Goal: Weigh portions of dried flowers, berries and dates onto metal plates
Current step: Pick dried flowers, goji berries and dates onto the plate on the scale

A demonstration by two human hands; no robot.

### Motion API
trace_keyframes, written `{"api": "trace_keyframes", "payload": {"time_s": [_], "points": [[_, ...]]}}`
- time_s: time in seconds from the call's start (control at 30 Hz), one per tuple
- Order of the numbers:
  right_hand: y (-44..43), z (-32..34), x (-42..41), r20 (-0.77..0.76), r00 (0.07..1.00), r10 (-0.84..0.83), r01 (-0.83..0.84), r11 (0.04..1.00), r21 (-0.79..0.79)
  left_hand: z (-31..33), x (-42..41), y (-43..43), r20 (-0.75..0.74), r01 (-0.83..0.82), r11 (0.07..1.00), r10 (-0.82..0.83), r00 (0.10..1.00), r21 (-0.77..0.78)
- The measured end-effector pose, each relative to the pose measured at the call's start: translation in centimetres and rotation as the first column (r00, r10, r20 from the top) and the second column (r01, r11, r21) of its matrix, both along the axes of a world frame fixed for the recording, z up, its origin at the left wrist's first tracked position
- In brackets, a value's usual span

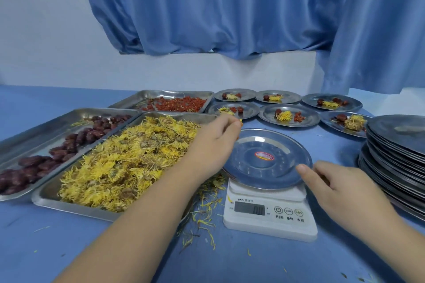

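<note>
Flowers [128,163] looked featherlight and brittle, best pinched loosely. Left hand [216,140] pinched a few; right hand [340,184] thumbed the plate [250,167] rim, grip unclear.

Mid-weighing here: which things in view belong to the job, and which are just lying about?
In the job: scale; empty plate on it; tray of dried flowers; tray of dates; tray of berries; six filled plates; stack of spare plates; left hand pinching a flower bit; right hand, thumb on the plate's rim.
Lying about: loose petals beside the scale; blue curtain.
</note>
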State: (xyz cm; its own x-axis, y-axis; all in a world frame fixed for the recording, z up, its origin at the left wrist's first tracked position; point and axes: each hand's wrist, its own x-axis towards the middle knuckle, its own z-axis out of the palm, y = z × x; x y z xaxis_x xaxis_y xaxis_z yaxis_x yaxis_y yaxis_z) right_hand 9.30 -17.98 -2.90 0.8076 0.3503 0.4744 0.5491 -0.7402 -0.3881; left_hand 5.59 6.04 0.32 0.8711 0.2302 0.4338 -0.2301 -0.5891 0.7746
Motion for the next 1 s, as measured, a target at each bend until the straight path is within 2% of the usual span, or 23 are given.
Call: {"api": "trace_keyframes", "payload": {"time_s": [0.17,0.33,0.4,0.5,0.57,0.63,0.67,0.83,0.9,1.0], "points": [[1.1,1.6,-1.9,0.211,0.977,0.021,-0.037,0.997,0.073,-0.4,0.5,-0.1,0.063,-0.013,0.983,0.002,0.998,0.182],[3.6,2.1,-1.7,0.237,0.971,0.03,-0.066,0.987,0.148,-0.4,0.8,0.1,0.127,-0.079,0.973,0.053,0.99,0.215],[3.7,1.6,-1.7,0.27,0.962,0.038,-0.066,0.993,0.096,0.7,0.7,1.5,0.111,-0.122,0.943,0.091,0.99,0.309],[3.4,0.9,-1.8,0.307,0.95,0.06,-0.083,0.995,0.062,3.5,0.7,6.0,0.1,-0.259,0.844,0.241,0.965,0.47],[3.4,1.0,-1.8,0.319,0.946,0.064,-0.091,0.993,0.072,5.3,1.1,9.6,0.045,-0.337,0.761,0.376,0.925,0.554],[3.6,1.2,-1.8,0.336,0.939,0.075,-0.105,0.992,0.074,6.3,1.5,12.8,-0.074,-0.312,0.687,0.47,0.88,0.657],[3.7,1.2,-1.8,0.339,0.937,0.083,-0.113,0.991,0.069,6.4,1.7,14.0,-0.135,-0.273,0.678,0.484,0.865,0.683],[3.3,0.6,-1.6,0.337,0.935,0.109,-0.127,0.991,0.033,5.5,2.5,17.0,-0.444,-0.033,0.702,0.485,0.754,0.711],[3.3,0.6,-1.5,0.334,0.935,0.117,-0.134,0.99,0.03,5.2,2.7,17.1,-0.486,0.015,0.696,0.486,0.726,0.718],[3.3,0.7,-1.6,0.334,0.933,0.134,-0.147,0.989,0.015,5.2,2.9,17.2,-0.461,-0.04,0.732,0.469,0.753,0.68]]}}
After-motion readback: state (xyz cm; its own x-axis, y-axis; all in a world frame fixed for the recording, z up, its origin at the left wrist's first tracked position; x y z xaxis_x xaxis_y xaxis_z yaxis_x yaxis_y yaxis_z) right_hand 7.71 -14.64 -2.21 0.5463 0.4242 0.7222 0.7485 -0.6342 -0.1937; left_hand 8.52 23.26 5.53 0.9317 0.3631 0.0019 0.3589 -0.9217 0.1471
